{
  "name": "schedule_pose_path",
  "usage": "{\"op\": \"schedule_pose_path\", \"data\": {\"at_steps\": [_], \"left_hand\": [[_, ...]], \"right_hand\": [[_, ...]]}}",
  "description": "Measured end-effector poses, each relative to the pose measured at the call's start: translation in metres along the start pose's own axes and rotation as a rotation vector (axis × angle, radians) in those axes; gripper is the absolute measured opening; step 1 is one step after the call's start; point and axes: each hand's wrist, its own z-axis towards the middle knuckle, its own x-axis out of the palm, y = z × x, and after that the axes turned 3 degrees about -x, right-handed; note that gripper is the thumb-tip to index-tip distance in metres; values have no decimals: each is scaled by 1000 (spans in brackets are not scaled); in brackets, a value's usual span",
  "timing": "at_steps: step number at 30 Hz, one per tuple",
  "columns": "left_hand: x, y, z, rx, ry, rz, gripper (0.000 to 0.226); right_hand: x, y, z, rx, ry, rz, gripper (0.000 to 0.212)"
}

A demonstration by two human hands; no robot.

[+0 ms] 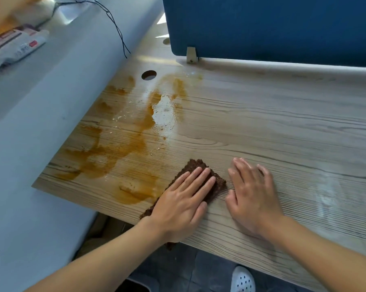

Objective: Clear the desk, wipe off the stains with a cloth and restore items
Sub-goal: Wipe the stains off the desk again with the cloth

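A brown cloth (pixel 216 182) lies flat near the front edge of the light wooden desk (pixel 283 127). My left hand (pixel 184 199) presses on it with straight fingers and covers most of it. My right hand (pixel 251 194) rests flat on the bare wood just right of the cloth, fingers spread. Orange-brown stains (pixel 123 144) with a wet glossy patch (pixel 164 111) and small crumbs spread over the desk's left part, from the front edge up to a round cable hole (pixel 149 75).
A blue divider panel (pixel 272 26) stands along the desk's far edge on a metal clip (pixel 191 55). Left of the desk runs a pale wall ledge with a printed packet (pixel 13 45) and black cables (pixel 114 24). Below the desk shows a white shoe (pixel 242 280).
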Motion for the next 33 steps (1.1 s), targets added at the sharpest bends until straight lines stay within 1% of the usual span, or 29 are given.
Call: {"op": "schedule_pose_path", "data": {"at_steps": [2, 3, 5, 7, 8, 9, 10, 12, 14, 15, 17, 18, 19, 22, 23, 24, 26, 27, 29, 31, 32, 33], "left_hand": [[-2, 15, 14, -7, 1, 2, 58], [-3, 25, 25, -31, -5, 0, 57], [-6, 45, 48, -154, -14, 6, 58], [-8, 55, 64, -314, -39, -1, 60], [-8, 53, 66, -358, -53, -12, 61], [-9, 48, 63, -359, -56, -15, 61], [-9, 38, 53, -313, -51, -8, 61], [-9, 16, 24, -124, -39, 8, 60], [-6, 8, 3, 48, -2, 17, 59], [-7, 12, 2, 96, 7, 13, 59], [-8, 27, 15, 116, 11, -15, 58], [-9, 35, 25, 94, 5, -26, 58], [-9, 43, 38, 35, -15, -39, 59], [-13, 64, 81, -325, -63, -58, 62], [-14, 66, 91, -410, -71, -61, 63], [-13, 64, 95, -445, -78, -55, 64], [-12, 52, 83, -405, -81, -35, 63], [-10, 42, 67, -337, -76, -25, 62], [-7, 24, 31, -145, -47, -7, 59], [-9, 27, 17, 34, -19, -19, 58], [-11, 36, 22, 73, -11, -27, 58], [-13, 45, 32, 63, -6, -26, 58]], "right_hand": [[-4, 1, 16, 12, -30, 19, 48], [-5, 2, 23, 15, -27, 32, 50], [2, 1, 32, 2, 2, 55, 60], [11, 0, 33, -5, 14, 44, 64], [13, 0, 33, -2, 9, 34, 64], [13, 0, 32, -1, 1, 25, 64], [13, 0, 31, 1, -4, 17, 63], [11, 0, 32, 3, -3, 11, 63], [11, 0, 32, -8, 8, -4, 64], [10, 0, 31, -10, 15, -16, 64], [11, 0, 31, -11, 12, -23, 64], [11, 1, 32, -10, 9, -22, 63], [10, 1, 33, -3, 9, -20, 63], [10, 2, 33, -1, 24, -23, 62], [10, 1, 33, -4, 26, -23, 62], [10, 1, 33, -2, 22, -21, 62], [10, 0, 33, -6, 15, -26, 62], [11, 1, 33, -7, 19, -33, 62], [10, 1, 34, -5, 23, -37, 62], [9, 1, 33, -10, 24, -34, 62], [9, 1, 33, -8, 25, -30, 62], [9, 1, 34, -9, 24, -29, 62]]}}
